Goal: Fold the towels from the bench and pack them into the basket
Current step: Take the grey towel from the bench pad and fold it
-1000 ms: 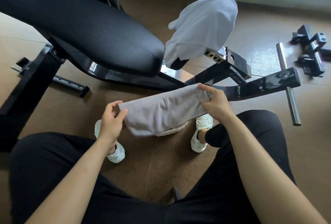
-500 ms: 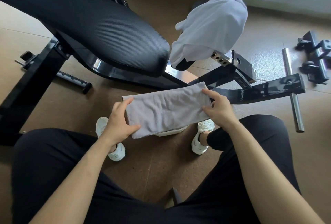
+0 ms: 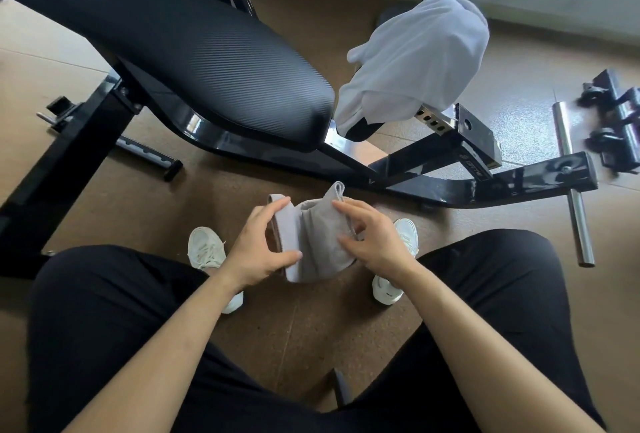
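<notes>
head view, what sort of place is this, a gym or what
Probably a gym or home workout room: a padded black weight bench, a chrome bar on its frame, and a white towel draped over one end.

Left hand (image 3: pixel 258 245) and right hand (image 3: pixel 375 238) sit close together, fingers curled.

obstacle: bench pad (image 3: pixel 207 62) at 11 o'clock | obstacle: bench frame (image 3: pixel 485 187) at 2 o'clock | free: floor (image 3: pixel 304 328) at 6 o'clock, between legs (image 3: pixel 104 328)
</notes>
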The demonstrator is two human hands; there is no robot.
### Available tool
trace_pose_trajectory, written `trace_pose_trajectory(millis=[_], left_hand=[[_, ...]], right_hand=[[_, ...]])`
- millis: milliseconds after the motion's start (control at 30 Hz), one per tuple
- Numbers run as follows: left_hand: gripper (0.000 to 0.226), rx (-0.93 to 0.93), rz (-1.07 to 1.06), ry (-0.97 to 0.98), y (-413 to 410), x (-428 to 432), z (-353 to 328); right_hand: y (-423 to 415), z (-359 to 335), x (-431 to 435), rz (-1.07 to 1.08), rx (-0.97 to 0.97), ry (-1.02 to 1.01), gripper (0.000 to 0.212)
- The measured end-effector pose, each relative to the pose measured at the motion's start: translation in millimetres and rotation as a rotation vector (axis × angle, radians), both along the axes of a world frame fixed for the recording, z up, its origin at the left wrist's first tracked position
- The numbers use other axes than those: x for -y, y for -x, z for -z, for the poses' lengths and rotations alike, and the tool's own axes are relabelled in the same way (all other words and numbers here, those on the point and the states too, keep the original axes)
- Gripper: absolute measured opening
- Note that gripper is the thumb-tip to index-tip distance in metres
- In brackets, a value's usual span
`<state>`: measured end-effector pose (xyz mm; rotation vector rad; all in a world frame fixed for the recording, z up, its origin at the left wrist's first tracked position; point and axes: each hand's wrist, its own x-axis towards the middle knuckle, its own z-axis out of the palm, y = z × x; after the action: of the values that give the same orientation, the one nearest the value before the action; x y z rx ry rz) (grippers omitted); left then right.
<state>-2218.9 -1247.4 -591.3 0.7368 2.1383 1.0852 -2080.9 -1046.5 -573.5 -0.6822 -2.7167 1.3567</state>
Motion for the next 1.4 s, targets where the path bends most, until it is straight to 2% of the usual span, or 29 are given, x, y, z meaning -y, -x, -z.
trace_pose_trajectory(millis=[233, 600, 700, 800, 967, 1133, 1233, 1333, 1400], left_hand=[[0.094, 0.048, 0.049, -0.076, -10.0, -6.1, -4.3], [0.096, 0.002, 0.063, -0.063, -12.7, -10.4, 0.5], [0.081, 0.181, 0.023, -0.131, -11.9, -8.5, -2.0], [0.077, 0.325, -0.070, -0.173, -10.9, -5.0, -3.4], [0.063, 0.419, -0.103, -0.215, -12.8, -8.1, -5.0], [0.063, 0.494, -0.064, -0.259, -12.9, -11.1, -8.5], [0.066, 0.497, -0.030, -0.268, -13.8, -10.5, -10.5], [0.064, 0.451, -0.047, -0.252, -9.0, -10.6, -13.3], [0.058, 0.361, -0.120, -0.234, -4.9, -11.9, -15.1]], right_hand=[[6.9, 2.8, 22.8, -0.082, -0.057, 0.103, 0.056], [9.7, -1.2, 31.8, -0.132, -0.070, 0.056, 0.060], [11.0, 0.1, 33.1, -0.123, -0.112, 0.120, 0.066], [11.9, 0.7, 31.8, -0.027, -0.094, 0.171, 0.078], [12.4, 4.8, 34.4, -0.061, -0.118, 0.048, 0.089], [13.0, 3.8, 34.9, -0.084, -0.086, -0.074, 0.080], [12.0, 5.2, 34.4, -0.145, -0.095, -0.085, 0.064], [13.5, 11.0, 27.4, -0.157, -0.094, -0.024, 0.047], [15.1, 10.1, 22.7, -0.125, -0.072, 0.014, 0.047]])
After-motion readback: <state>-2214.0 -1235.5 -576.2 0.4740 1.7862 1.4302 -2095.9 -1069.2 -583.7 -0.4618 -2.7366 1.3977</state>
